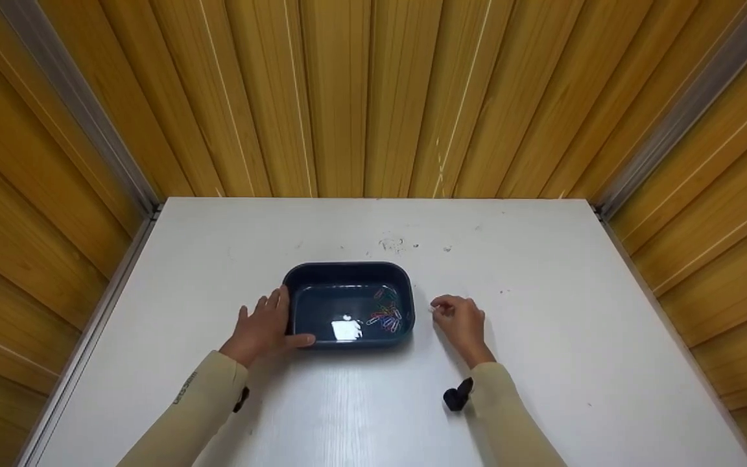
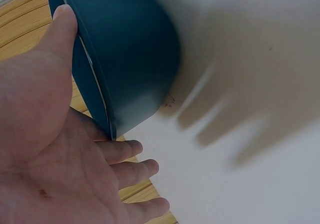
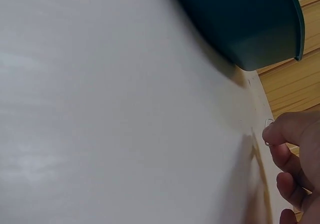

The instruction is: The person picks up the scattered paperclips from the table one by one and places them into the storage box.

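Observation:
A dark blue rectangular tub point(image 1: 347, 345) stands on the white table. Colourful paper clips point(image 1: 386, 312) lie in a loose pile at its right end. My left hand point(image 1: 262, 329) rests against the tub's left end with the thumb on the front rim. Its fingers are straight and spread, as the left wrist view shows beside the tub wall point(image 2: 125, 48). Just right of the tub, my right hand point(image 1: 463, 325) pinches a pale paper clip point(image 3: 268, 123) between thumb and index finger, close over the table. The other fingers are curled loosely.
Small dark marks point(image 1: 391, 244) dot the white table point(image 1: 529, 259) behind the tub. Yellow wood-patterned panels point(image 1: 367, 97) rise along the back and both sides. A black wrist device point(image 1: 456, 397) sits at the right sleeve.

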`<state>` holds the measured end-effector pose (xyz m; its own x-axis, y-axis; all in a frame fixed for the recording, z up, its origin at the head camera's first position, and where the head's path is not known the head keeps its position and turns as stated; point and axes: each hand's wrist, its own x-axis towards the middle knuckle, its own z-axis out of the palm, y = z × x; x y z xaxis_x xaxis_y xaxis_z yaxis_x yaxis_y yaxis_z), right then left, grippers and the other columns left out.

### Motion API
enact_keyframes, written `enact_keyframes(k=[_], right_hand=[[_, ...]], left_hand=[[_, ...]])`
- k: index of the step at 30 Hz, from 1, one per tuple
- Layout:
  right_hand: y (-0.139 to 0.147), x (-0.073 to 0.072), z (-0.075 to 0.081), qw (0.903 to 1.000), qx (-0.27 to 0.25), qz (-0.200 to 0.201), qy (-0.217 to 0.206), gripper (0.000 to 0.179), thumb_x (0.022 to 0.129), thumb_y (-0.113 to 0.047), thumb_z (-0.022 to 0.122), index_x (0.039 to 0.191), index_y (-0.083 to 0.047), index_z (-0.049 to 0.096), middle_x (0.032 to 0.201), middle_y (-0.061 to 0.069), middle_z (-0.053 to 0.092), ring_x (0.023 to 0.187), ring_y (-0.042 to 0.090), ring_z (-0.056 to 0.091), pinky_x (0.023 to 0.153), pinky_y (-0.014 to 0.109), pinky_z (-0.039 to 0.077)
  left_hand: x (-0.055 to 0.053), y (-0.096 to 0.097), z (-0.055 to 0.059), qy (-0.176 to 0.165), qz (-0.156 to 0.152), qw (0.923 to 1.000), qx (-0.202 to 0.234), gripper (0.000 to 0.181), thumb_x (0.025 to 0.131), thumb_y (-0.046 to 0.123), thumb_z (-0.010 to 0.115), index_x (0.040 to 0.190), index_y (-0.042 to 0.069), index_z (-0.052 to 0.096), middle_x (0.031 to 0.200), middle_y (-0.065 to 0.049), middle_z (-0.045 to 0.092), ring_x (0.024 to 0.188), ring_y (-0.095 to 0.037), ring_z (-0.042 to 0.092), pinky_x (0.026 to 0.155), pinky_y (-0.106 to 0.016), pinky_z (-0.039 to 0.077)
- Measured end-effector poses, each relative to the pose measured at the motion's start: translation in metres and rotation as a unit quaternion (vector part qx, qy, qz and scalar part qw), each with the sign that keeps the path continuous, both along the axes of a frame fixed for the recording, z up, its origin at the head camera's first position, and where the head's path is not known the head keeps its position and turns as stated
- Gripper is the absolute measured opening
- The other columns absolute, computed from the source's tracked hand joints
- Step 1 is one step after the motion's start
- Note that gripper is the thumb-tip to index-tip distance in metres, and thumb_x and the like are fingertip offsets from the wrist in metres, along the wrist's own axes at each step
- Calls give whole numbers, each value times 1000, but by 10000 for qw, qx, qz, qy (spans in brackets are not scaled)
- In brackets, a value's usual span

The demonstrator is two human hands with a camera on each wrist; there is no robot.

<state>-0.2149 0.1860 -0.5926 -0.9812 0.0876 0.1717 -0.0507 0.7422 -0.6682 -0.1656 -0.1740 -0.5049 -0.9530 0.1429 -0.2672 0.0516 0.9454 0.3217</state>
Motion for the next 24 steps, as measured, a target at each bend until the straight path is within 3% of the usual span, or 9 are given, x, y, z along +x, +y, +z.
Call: enact_keyframes(k=[8,24], right_hand=[[3,5,9,9999,-150,-23,-73,13,83,-10,70,92,-18,75,80,-2,67,85,19,54,85,42,34],[-2,16,39,9980,-355,236,457,13,83,-9,72,91,-18,74,77,-3,65,78,16,52,77,33,37]], left_hand=[[1,2,1,32,-76,10000,34,113,81,60,68,153,-4,9,158,-24,22,145,-44,23,112,-70,15],[1,1,4,-14,-112,9999,-12,115,80,61,68,152,-6,10,156,-27,24,144,-45,26,110,-71,17]])
